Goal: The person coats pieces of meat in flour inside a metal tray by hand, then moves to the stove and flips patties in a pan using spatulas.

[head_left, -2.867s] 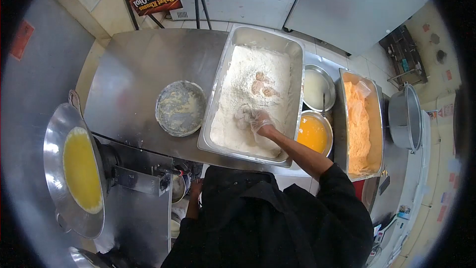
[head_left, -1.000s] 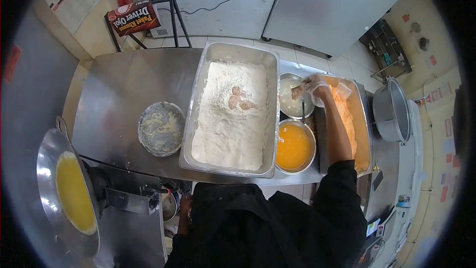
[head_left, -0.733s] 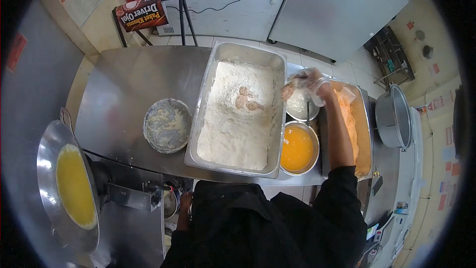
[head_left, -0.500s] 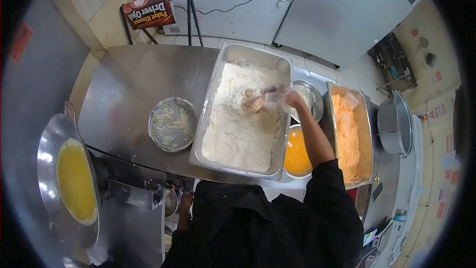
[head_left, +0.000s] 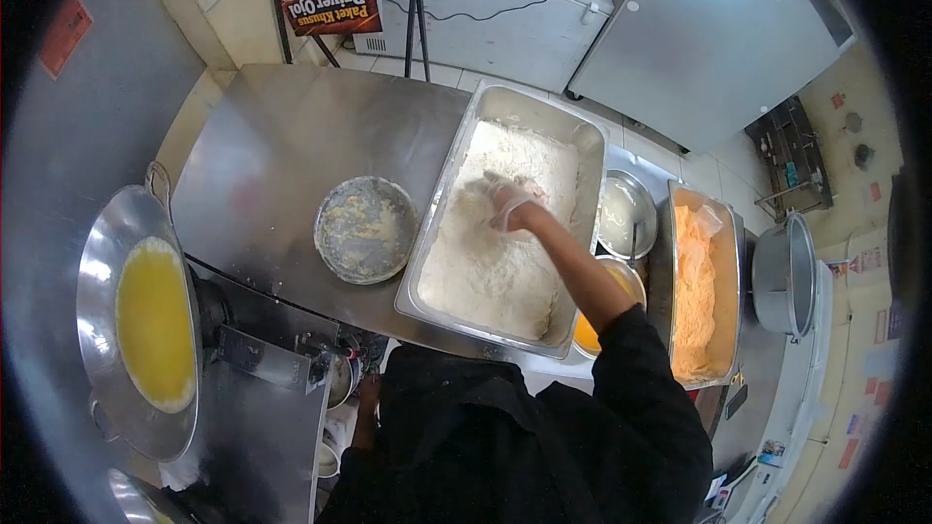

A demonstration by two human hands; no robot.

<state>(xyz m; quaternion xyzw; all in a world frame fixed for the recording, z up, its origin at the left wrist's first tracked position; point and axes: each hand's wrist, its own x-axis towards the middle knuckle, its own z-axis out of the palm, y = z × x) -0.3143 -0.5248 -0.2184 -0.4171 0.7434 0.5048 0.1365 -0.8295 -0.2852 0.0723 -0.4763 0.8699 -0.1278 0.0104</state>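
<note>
Flour lies under the gloved right hand

The person wears a black top, and its right sleeve ends near the elbow. A thin, clear plastic glove covers the right hand.

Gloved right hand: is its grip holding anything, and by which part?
Cannot be told: the right hand is at the flour, its grip too blurred to judge.
</note>
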